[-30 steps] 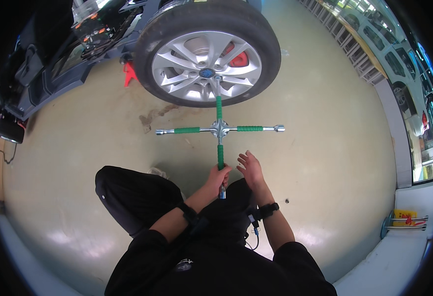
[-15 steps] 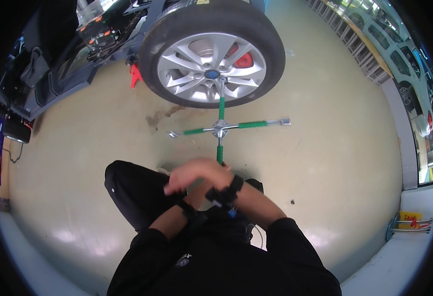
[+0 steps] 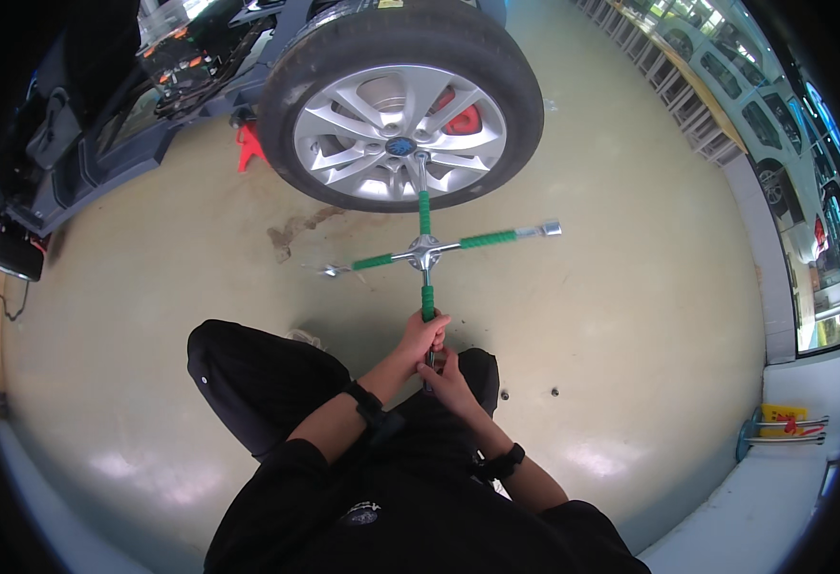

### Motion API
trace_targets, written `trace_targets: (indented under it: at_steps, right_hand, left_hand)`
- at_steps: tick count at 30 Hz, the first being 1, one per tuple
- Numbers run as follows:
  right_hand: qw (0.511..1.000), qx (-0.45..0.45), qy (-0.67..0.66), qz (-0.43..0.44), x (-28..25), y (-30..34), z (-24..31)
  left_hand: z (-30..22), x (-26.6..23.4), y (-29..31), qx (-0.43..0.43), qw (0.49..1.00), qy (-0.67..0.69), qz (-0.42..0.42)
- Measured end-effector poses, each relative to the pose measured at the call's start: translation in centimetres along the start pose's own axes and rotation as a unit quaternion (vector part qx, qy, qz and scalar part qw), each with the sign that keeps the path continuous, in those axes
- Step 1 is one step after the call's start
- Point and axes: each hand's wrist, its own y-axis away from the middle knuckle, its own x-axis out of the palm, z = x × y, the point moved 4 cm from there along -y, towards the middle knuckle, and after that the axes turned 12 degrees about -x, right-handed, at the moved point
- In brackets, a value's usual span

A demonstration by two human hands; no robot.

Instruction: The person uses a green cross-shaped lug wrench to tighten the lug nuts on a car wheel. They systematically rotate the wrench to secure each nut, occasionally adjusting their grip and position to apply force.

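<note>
A four-way lug wrench (image 3: 425, 253) with green grips stands out from the alloy wheel (image 3: 401, 105), its far end on a lug position right of the blue centre cap (image 3: 401, 146). My left hand (image 3: 424, 335) is closed round the near arm of the wrench, just below its green grip. Right below it, my right hand (image 3: 450, 385) has its fingers curled at the near end of the same arm, which they partly hide. The two side arms of the wrench reach left and right, free of my hands.
Two small dark pieces, perhaps lug nuts, lie on the floor (image 3: 630, 287) right of my knee. A red jack stand (image 3: 250, 145) is left of the tyre. A yellow-and-red item (image 3: 785, 417) with metal rods is by the right wall, below the window.
My right hand has swung from over my left wrist back to the right and down onto the near end of the wrench. The side arms are slightly more tilted.
</note>
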Motion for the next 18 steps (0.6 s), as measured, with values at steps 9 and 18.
trace_targets:
  at_steps: [9, 18]
  right_hand:
    - [0.953, 0.186, -0.231, 0.064, 2.0, 0.6, -1.2]
    - [0.923, 0.185, -0.334, 0.052, 1.6, -0.8, -1.4]
  left_hand:
    - [-1.0, -1.0, 0.0, 0.007, 0.999, 0.044, 0.012]
    - [-1.9, -0.2, -0.9, 0.052, 0.998, 0.023, -0.038]
